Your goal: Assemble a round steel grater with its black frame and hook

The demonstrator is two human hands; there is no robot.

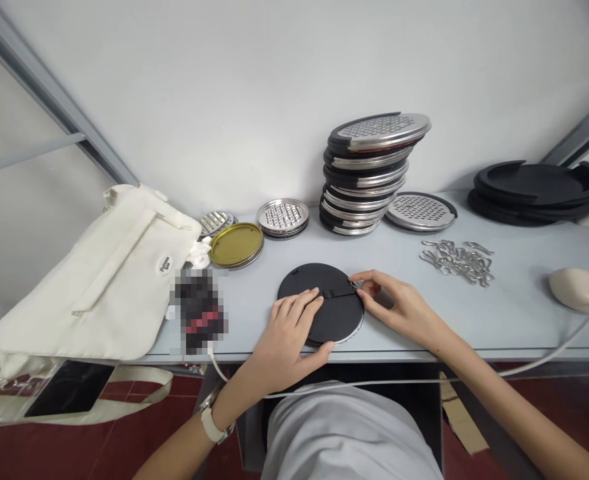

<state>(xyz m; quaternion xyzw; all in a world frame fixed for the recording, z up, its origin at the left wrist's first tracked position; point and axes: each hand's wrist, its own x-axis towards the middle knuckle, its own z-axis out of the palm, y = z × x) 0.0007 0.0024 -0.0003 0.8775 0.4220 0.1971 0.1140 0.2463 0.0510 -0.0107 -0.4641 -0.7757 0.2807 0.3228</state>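
Observation:
A black round disc [335, 320] with a seam across it and a silvery rim at its lower right lies face down or lid up, I cannot tell which, near the table's front edge. My left hand [290, 333] rests on its left side, fingers stretched over the surface and thumb by the near edge. At the disc's right edge, by the seam, my right hand [394, 303] pinches a small metal wire clip [354, 285] between thumb and forefinger. Several loose wire clips [459, 261] lie in a pile to the right.
Behind stands a tall, leaning stack of round graters [364, 180], with another grater [419, 211] beside it. Gold lids [237, 245] and a white bag [89, 280] are left; black round trays [539, 190] are right. A white cable [389, 383] crosses in front of me.

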